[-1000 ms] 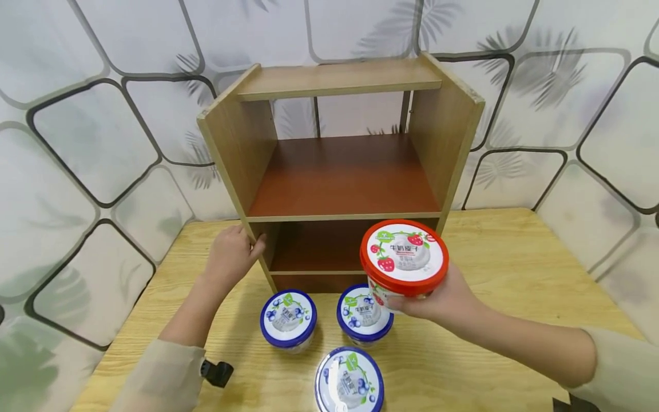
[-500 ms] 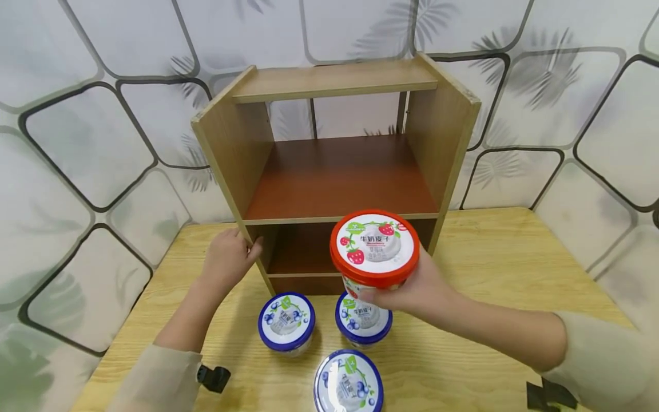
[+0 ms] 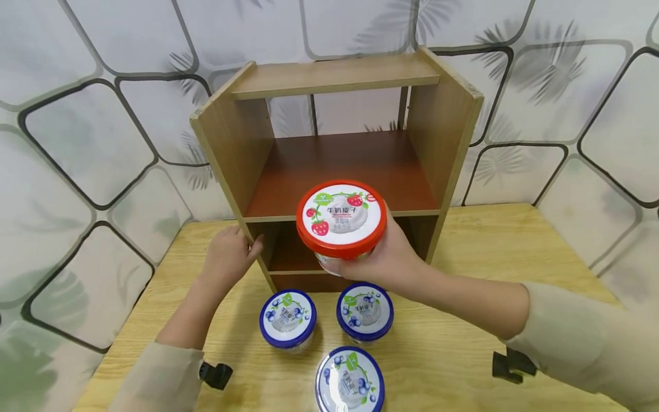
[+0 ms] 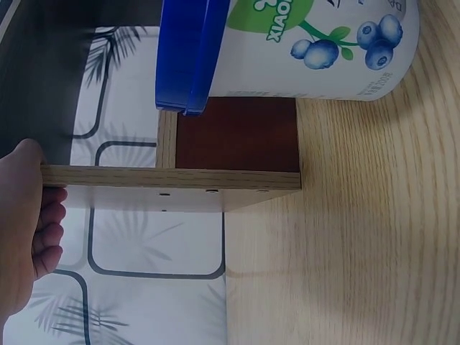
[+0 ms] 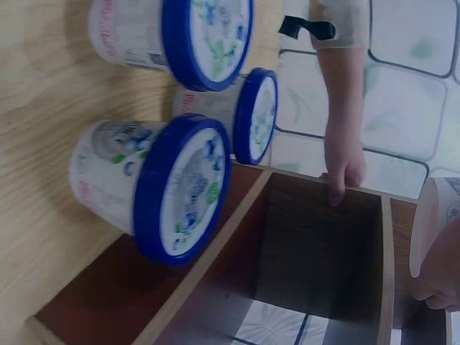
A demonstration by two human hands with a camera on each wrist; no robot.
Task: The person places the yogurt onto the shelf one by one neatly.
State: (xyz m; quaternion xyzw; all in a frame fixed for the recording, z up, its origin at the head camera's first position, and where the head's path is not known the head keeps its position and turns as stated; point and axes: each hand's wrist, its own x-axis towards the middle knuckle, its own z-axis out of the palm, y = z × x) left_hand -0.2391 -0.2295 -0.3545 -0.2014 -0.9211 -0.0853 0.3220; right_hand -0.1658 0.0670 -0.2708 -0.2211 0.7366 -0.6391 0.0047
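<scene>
My right hand [image 3: 383, 260] grips a strawberry yogurt tub [image 3: 342, 220] with a red lid, lifted in front of the middle shelf edge. A small wooden shelf unit [image 3: 458, 149] stands behind it. With thumb inside and fingers outside, my left hand [image 3: 230, 254] holds the front edge of the unit's left side panel; in the left wrist view the curled fingers [image 4: 50, 233] show against that panel [image 4: 180, 177]. Two blueberry tubs with blue lids, one left [image 3: 288, 319] and one right [image 3: 364, 313], stand before the unit. A third blueberry tub [image 3: 350, 382] sits nearer to me.
The unit has a top board [image 3: 334, 77], a red-brown middle shelf [image 3: 340, 171] and a lower compartment [image 3: 288, 252]. It stands on a light wooden table [image 3: 515, 263]. Patterned wall covering [image 3: 540, 103] rises behind the table.
My right hand has carried the strawberry yogurt tub leftward and upward, from near the unit's right side to its middle. The left hand keeps its hold, and the blueberry tubs have stayed put.
</scene>
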